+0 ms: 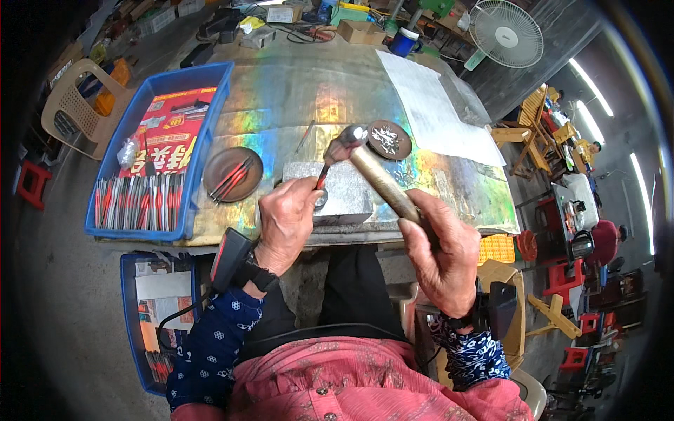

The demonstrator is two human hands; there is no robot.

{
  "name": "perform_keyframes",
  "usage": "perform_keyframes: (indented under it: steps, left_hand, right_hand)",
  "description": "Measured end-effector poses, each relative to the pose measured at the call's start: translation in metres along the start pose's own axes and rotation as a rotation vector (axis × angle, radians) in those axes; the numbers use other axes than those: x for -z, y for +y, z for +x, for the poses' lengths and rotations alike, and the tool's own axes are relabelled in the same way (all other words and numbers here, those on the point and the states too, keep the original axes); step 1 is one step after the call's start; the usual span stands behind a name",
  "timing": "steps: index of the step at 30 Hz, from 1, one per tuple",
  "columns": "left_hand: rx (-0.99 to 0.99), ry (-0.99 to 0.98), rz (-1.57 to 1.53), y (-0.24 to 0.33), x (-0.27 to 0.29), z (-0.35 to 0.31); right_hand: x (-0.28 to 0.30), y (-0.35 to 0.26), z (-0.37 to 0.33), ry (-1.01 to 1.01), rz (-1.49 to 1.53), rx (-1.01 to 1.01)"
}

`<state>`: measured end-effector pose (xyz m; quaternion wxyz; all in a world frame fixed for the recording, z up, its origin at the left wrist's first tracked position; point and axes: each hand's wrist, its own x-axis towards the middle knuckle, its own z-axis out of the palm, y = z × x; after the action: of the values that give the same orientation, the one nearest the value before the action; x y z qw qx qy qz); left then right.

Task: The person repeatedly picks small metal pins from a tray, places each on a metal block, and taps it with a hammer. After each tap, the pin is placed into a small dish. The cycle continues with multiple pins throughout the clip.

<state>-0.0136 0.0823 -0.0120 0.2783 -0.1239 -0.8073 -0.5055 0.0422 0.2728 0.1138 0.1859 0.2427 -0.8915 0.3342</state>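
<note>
My right hand (447,256) is closed round the pale handle of a hammer (382,181). The hammer's metal head is raised just above a grey metal block (345,202) at the table's near edge. My left hand (286,219) pinches a slim red-and-black piece (322,178), held upright over the block beneath the hammer head. Its exact kind and lower end are hard to make out. A round brown dish (220,163) holding several similar red-and-black pieces lies left of the block. Behind the block, another dish (407,146) contains many small silvery metal bits.
A blue tray (133,234) with rows of slim red, black and silver pieces stands at the table's left. Below it is a second blue tray (130,309). White paper sheets (428,105) and a fan (505,35) are at back right. A beige chair (81,105) stands far left.
</note>
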Motion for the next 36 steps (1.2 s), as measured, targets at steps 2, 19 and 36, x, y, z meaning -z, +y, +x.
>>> perform_keyframes:
  steps: [2,19,36]
  left_hand:
    - [0.009,-0.008,0.007,0.0,0.001,0.001]
    - [-0.018,0.011,-0.018,-0.002,0.0,-0.001]
    - [-0.017,0.012,-0.005,-0.006,-0.001,-0.002]
  right_hand:
    - [0.004,-0.004,0.003,-0.032,-0.022,-0.02]
    - [0.014,-0.011,0.013,-0.103,0.055,-0.074]
    - [0.01,0.0,0.003,0.0,0.047,-0.129]
